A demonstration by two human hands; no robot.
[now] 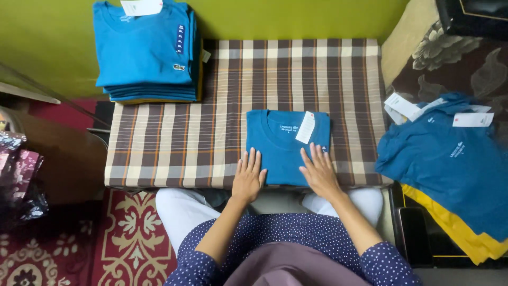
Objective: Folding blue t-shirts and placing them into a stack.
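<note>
Surface: checked cloth (174, 143) in brown, cream and grey covered the low board I worked over; a green wall stood behind it, which gave a flat, cleared bed for pressing.
View: head camera only, looking straight down, so I logged everything from it.
Folded shirt: one blue folded shirt (286, 145) lay at the near middle of the cloth, collar away from me, its white hang tag (305, 127) resting on the chest. It sat close to the near edge, within easy reach of both arms.
Left hand: my left hand (247, 177) lay flat and fully open, fingers spread, on the shirt's near left corner and partly on the cloth. It gripped nothing; as I read it, it pinned and smoothed that edge.
Right hand: my right hand (319, 170) lay flat and open on the near right part of the shirt, palm down, nothing grasped, flattening the fold from the other side.
Finished stack: a neat pile of folded blue shirts (145, 50) stood at the far left corner, well apart from the hands, likely kept clear of the working area.
Loose heap: unfolded blue shirts (450, 159) with tags lay to my right over a yellow garment (460, 233), just beside the board.
Floor: a red patterned rug (127, 238) showed beneath my knees.
</note>
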